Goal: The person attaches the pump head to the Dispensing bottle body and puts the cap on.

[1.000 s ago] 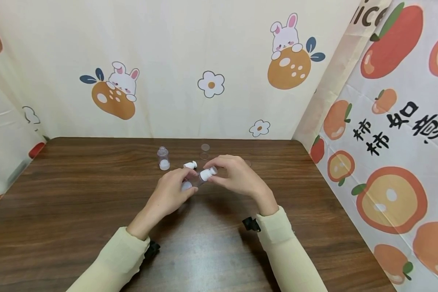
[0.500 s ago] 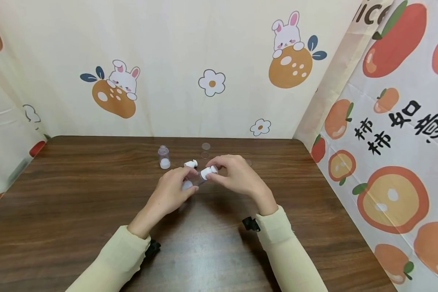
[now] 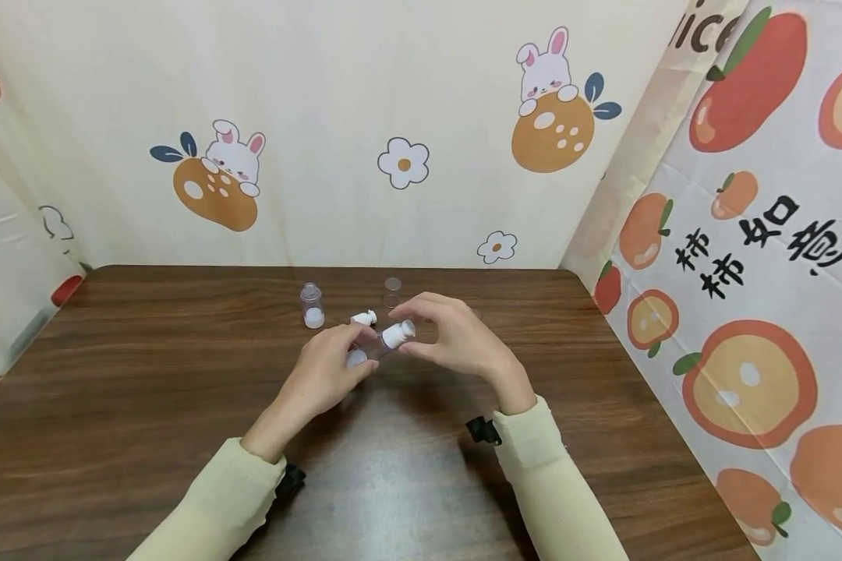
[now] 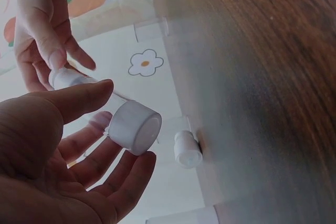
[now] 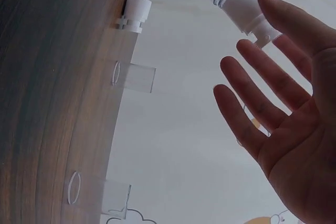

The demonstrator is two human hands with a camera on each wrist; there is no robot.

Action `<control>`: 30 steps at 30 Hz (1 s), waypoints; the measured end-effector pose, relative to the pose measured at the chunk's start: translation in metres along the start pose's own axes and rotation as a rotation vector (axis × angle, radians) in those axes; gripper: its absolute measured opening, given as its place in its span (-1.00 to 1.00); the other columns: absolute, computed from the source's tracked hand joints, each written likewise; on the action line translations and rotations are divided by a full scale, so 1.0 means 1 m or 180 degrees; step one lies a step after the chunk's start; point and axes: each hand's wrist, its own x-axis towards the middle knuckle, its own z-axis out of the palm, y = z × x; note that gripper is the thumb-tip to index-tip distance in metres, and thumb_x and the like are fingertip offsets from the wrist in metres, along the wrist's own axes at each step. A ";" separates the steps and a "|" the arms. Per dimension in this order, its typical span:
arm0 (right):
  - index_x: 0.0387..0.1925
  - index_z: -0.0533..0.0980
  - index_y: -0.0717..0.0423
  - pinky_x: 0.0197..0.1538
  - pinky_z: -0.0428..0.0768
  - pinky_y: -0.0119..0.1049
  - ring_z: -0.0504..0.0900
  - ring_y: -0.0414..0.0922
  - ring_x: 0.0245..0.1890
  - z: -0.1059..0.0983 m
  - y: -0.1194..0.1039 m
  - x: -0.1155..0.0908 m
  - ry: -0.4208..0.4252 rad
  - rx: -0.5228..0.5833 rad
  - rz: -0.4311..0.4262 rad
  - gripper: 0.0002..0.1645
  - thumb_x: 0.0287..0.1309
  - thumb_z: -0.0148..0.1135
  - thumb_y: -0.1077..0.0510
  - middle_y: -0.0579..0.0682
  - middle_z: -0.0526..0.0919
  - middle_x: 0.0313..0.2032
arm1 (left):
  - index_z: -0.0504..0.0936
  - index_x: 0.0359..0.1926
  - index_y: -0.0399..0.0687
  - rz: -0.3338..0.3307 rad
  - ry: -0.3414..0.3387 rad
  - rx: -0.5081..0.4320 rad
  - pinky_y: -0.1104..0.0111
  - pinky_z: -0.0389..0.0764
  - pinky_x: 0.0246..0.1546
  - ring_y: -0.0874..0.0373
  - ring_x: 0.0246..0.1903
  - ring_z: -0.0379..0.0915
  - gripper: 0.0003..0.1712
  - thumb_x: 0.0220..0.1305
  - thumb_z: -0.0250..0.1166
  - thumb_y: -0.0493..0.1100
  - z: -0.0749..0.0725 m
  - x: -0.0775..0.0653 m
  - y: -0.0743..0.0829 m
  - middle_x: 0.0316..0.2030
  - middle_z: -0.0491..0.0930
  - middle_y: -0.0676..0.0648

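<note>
My left hand (image 3: 330,362) grips a small clear bottle (image 3: 384,347) by its lower end, tilted with its top to the right. Thumb and fingers lie round the white base (image 4: 131,127) in the left wrist view. A white pump top (image 3: 397,334) sits on the bottle's neck. Around this top my right hand (image 3: 456,335) hovers with its thumb and index finger spread apart. The right wrist view shows the thumb close beside the white collar (image 5: 242,9), the other fingers loosely extended.
Another white pump top (image 3: 364,318) lies on the brown table (image 3: 182,374) just behind my left hand. A second clear bottle (image 3: 312,306) with a white bottom stands farther left. Clear caps (image 5: 139,78) stand toward the back edge, one partly behind my right hand.
My right thumb and index finger were at the pump top half a second ago and are now spread wider around it. The left hand keeps its hold on the bottle.
</note>
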 end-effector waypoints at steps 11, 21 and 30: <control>0.06 0.71 0.02 0.21 0.64 -0.15 0.65 -0.25 0.12 0.000 0.000 0.000 -0.0008 0.0066 -0.0190 -0.54 0.13 0.60 0.34 -0.17 0.72 0.06 | 0.71 0.07 -0.10 0.0020 0.0012 0.0004 0.05 0.62 -0.05 0.00 -0.06 0.65 -0.61 0.24 0.58 -0.21 0.000 0.000 0.000 -0.04 0.76 -0.09; 0.02 0.73 0.05 0.15 0.64 -0.31 0.68 -0.25 0.04 0.002 0.000 0.001 -0.0019 -0.0041 -0.0226 -0.59 0.14 0.57 0.37 -0.16 0.77 -0.02 | 0.71 0.07 -0.09 0.0001 -0.0001 0.0017 0.07 0.62 -0.06 0.01 -0.07 0.65 -0.60 0.24 0.58 -0.20 0.000 -0.001 0.000 -0.05 0.76 -0.08; 0.03 0.73 0.03 0.07 0.65 -0.29 0.67 -0.28 -0.03 0.003 -0.001 0.001 -0.0001 -0.0099 -0.0123 -0.67 0.23 0.55 0.23 -0.16 0.77 -0.04 | 0.72 0.07 -0.09 0.0011 0.0000 0.0037 0.06 0.62 -0.07 0.01 -0.09 0.65 -0.61 0.23 0.58 -0.21 0.000 0.000 0.000 -0.05 0.76 -0.08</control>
